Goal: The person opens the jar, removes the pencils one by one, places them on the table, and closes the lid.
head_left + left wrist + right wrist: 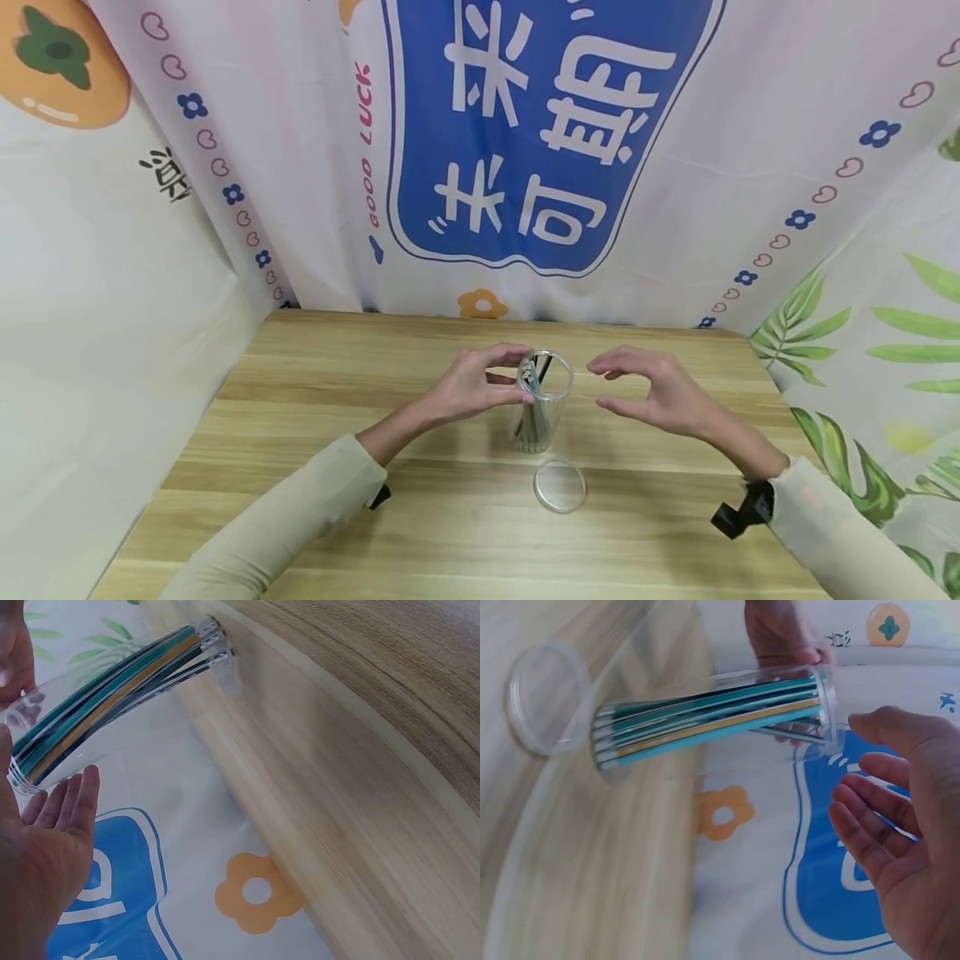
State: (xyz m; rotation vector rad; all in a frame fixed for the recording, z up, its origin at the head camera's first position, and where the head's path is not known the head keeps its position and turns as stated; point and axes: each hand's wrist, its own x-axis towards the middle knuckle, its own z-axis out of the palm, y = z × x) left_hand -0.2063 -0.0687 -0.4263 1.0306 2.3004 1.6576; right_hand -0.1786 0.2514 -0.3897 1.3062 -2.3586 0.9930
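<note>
Apparently steadies lidless jar (552, 412) of pencils (712, 721) in clasping left hand (463, 385), with empty right hand (666, 390) apart, likely needed inside next.

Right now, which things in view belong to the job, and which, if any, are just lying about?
Likely in the job:
clear cylindrical container, held by the left hand
pencils inside it
round clear lid, on the tabletop

Just surroundings:
printed backdrop
tabletop

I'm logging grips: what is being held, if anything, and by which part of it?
The left hand holds the clear jar near its open rim; the right hand holds nothing.
</note>
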